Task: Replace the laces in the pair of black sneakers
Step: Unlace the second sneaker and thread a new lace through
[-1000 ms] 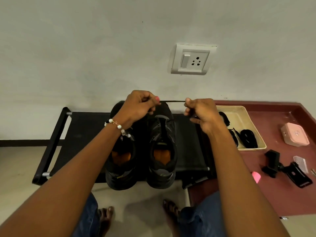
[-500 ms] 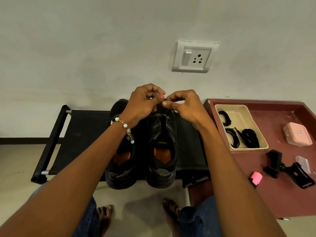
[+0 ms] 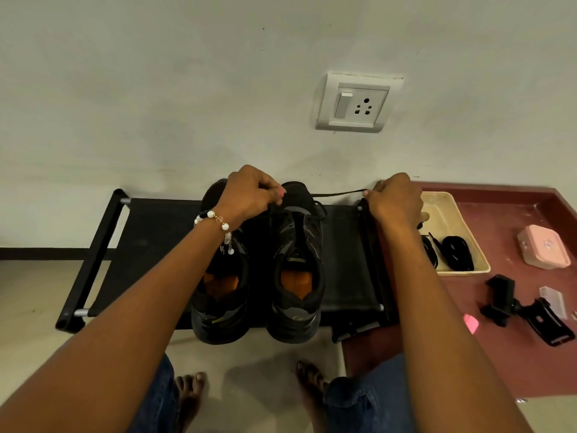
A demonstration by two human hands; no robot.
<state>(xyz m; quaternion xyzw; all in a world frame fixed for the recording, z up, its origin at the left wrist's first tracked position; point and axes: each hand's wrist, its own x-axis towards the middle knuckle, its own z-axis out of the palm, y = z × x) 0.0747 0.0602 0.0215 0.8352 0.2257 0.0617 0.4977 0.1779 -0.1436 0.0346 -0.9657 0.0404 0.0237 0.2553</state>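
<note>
Two black sneakers (image 3: pixel 259 270) stand side by side on a black rack (image 3: pixel 150 245). Left hand (image 3: pixel 249 192) pinches the lace (image 3: pixel 338 194) over the right-hand sneaker's toe; right hand (image 3: pixel 395 198) pinches its far end, beyond the rack's right edge.

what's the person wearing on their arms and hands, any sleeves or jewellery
Both forearms are bare, with no sleeves in view. The left hand has a beaded bracelet at the wrist, with white pearl-like beads, a few dark ones and a small dangling strand. One fingernail shows pink polish. The right hand wears nothing visible.
</note>
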